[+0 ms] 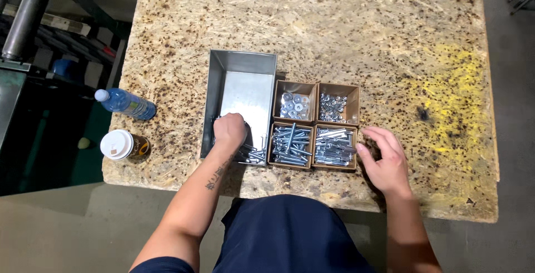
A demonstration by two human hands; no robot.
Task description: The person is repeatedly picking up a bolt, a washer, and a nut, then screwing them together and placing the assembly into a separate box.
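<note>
Left hand grip closed on bolts in metal tray, right hand beside boxes

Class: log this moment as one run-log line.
left hand: in grey metal tray, on bolts | right hand: beside four brown cardboard boxes

The worktop is seen as pale tan chipboard, flecked with dark brown spots and smeared with yellow toward one side. A plain silver-grey metal tray is set beside four brown cardboard boxes (their contents shiny silver). A blue bottle is capped in white; the cup is brown, white-lidded.
</note>
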